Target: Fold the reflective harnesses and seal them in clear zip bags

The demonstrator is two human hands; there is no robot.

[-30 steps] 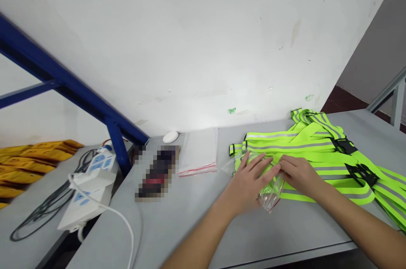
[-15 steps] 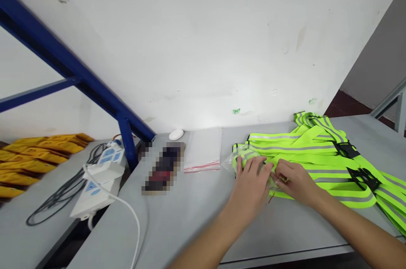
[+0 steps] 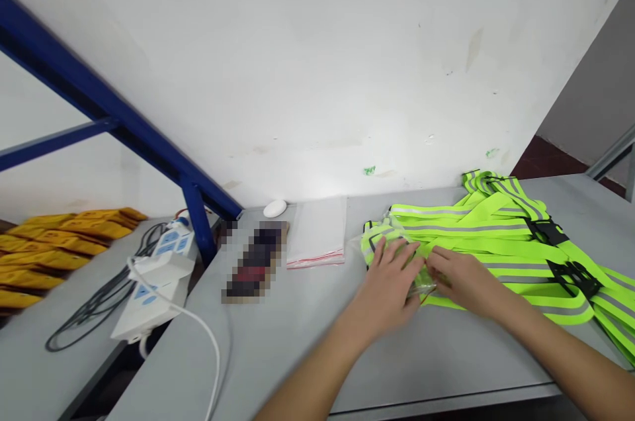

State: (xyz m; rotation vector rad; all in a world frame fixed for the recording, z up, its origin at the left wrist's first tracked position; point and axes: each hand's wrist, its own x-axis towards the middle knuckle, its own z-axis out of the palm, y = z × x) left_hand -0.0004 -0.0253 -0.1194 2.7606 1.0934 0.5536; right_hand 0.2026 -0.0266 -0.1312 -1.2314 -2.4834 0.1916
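Checking position of the clear zip bag (image 3: 421,283)?

Lying on the near edge of the neon reflective vests (image 3: 476,235), between both hands, above the gray table (image 3: 297,355).

Grip?

Left hand (image 3: 389,288): spread over the bag. Right hand (image 3: 464,279): against its other side, fingers almost meeting the left's. Clamped or not: impossible to tell.

Nearby?

Stack of flat zip bags (image 3: 316,232), just beside a pixelated object (image 3: 253,262).
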